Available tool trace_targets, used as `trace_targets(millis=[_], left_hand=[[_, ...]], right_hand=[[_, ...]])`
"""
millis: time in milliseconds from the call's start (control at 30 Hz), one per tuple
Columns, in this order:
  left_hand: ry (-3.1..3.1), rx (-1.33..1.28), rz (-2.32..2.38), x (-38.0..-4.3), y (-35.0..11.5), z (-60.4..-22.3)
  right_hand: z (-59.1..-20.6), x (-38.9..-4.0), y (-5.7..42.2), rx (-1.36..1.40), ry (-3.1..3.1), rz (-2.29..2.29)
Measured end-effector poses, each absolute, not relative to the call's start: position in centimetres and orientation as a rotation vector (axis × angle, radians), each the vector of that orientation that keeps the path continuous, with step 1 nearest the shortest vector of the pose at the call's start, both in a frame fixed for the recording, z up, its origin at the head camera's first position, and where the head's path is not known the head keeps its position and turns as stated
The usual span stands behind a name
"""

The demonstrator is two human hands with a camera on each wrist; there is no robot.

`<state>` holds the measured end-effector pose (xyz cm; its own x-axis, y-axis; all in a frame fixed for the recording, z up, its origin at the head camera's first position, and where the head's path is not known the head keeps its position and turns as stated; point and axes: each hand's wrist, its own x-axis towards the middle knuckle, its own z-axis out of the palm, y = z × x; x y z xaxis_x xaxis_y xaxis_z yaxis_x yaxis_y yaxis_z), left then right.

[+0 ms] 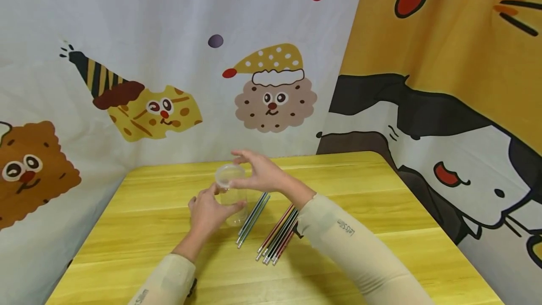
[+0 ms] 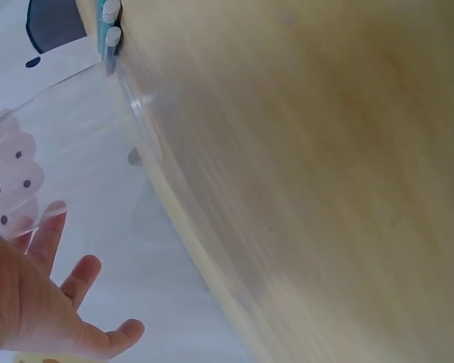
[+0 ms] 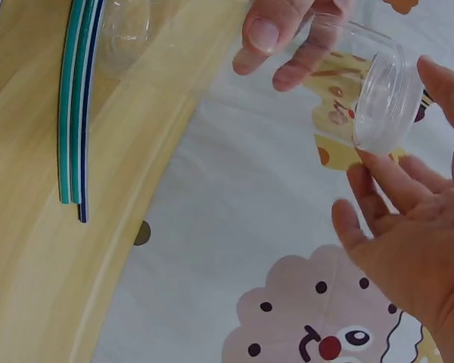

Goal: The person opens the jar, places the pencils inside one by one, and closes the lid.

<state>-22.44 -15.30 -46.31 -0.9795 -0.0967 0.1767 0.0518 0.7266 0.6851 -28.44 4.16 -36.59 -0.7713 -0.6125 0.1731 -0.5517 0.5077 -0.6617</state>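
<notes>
Left hand (image 1: 208, 210) pinches jar (image 1: 234, 196), presumably steadying it; my right hand (image 1: 266, 174), loosely spread, spans its top; pencils (image 1: 279, 235) lie right of it.

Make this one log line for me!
left hand: gripping clear jar | right hand: at jar's top | table: blue and teal pencils, red and black pencils

Yellow wood-grain table (image 1: 144, 211), two bunches down!
Blue-green pencils (image 1: 252, 220) lie slimly grouped, red and black pencils (image 1: 279, 237) just right (silver ends nearest); whether the clear jar (image 1: 234, 196) touches down, can't tell.
</notes>
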Motion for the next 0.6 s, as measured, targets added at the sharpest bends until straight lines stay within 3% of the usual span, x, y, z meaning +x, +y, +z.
trace_targets(millis=[233,600], left_hand=[[-2.748,0.038,-1.074,-22.6,-15.3,-46.4],[-2.754,0.043,-1.059,-22.4,-15.2,-46.4]], right_hand=[[-36.7,-28.3,4.1,-0.945,2.728,-1.091],[-36.7,-28.5,5.1,-1.067,2.603,-1.117]])
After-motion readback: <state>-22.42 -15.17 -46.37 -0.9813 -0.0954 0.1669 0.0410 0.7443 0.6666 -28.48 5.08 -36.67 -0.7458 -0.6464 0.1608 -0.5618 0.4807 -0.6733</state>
